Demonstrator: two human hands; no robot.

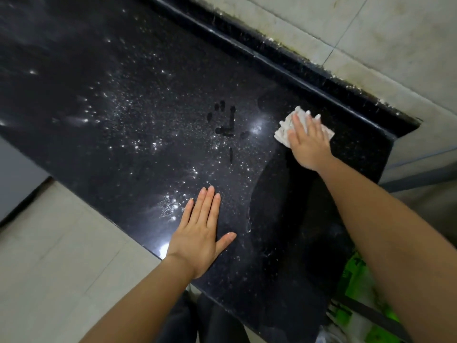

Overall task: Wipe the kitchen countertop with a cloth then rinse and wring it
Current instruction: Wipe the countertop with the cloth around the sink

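A black speckled stone countertop (138, 115) fills most of the head view, dusted with a pale film and wet glints. A dark handprint (225, 120) shows in that film near the middle. My right hand (308, 142) presses flat, fingers straight, on a white crumpled cloth (284, 131) near the counter's far right end. A darker wiped patch runs from the cloth back toward me. My left hand (201, 233) lies flat with straight fingers on the counter's near edge and holds nothing.
A raised black backsplash ledge (291, 70) runs along the far edge, with stained pale wall tiles (385, 33) behind it. The counter ends at the right (390, 154). A green and white bag (356, 288) lies below right. Pale floor tiles (61, 256) lie at the left.
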